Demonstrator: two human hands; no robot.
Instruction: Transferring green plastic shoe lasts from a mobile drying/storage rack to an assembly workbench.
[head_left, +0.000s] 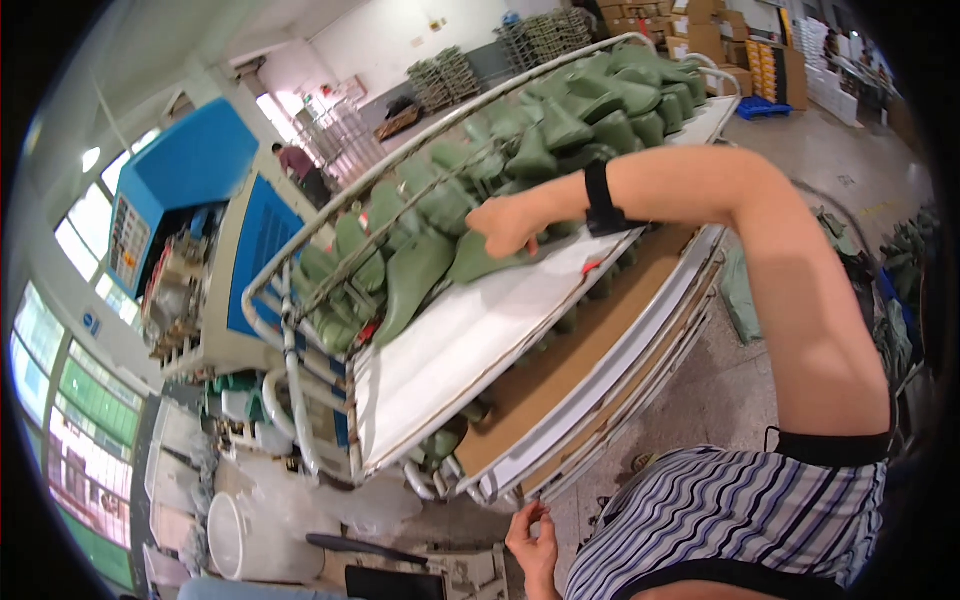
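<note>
Currently your right hand [508,226] closes its fingers on a green boot [480,256] at the near edge of the stacked rows. Far rows fill the cart [420,360]; the white sheet's near half is bare. Your left hand [533,545] hangs low, loosely curled, holding nothing.

A cart [300,400] fills the middle, its shelves stacked one over another. On the top shelf [450,350] lie boots [560,120], piled toward 1 o'clock. The right hand [505,226] rests on a boot [480,258] at the pile's near edge. A machine [200,200] stands at 10 o'clock beside the cart. A bucket [240,540] sits at 7 o'clock. The left hand [535,548] is at 6 o'clock, below the cart.
</note>
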